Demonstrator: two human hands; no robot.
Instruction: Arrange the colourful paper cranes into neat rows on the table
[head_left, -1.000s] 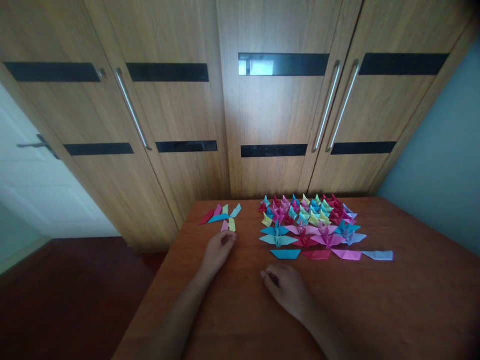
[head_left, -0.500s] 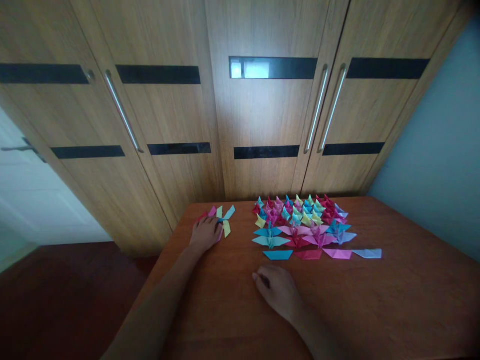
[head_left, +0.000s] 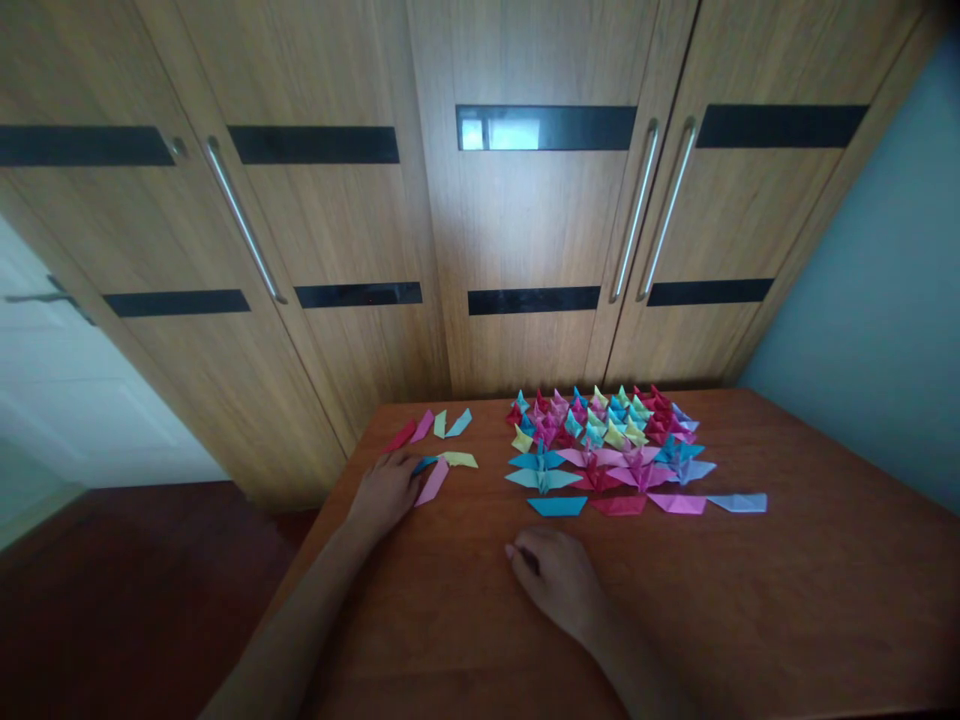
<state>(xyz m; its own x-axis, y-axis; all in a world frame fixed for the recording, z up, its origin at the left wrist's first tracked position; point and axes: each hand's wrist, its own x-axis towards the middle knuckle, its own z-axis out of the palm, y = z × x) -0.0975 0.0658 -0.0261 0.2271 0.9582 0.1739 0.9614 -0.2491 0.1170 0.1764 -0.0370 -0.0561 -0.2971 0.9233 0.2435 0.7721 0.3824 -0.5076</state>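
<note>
My left hand [head_left: 386, 492] is at the left side of the table, palm down, with its fingertips closed on a blue folded paper [head_left: 425, 464], partly hidden by the fingers. A pale yellow folded paper [head_left: 460, 459] and a pink folded paper [head_left: 432, 483] lie against the blue one. Behind them is a loose row: a red folded paper [head_left: 400, 435], a magenta one [head_left: 423, 425], a light green one [head_left: 440, 424] and a light blue one [head_left: 459, 423]. My right hand [head_left: 559, 575] rests curled on the wood, with nothing visible in it.
Paper cranes [head_left: 592, 420] in many colours stand in close rows at the back right. Before them lies a row of flat folded papers [head_left: 557, 506] in blue, red, pink and lilac. A wooden wardrobe [head_left: 525, 220] rises behind the table [head_left: 795, 580]; a wall [head_left: 870, 300] is right.
My left hand has moved toward me and slightly left, and the blue paper has shifted with it. The yellow paper has turned, and the back row is uncovered. My right hand stays put.
</note>
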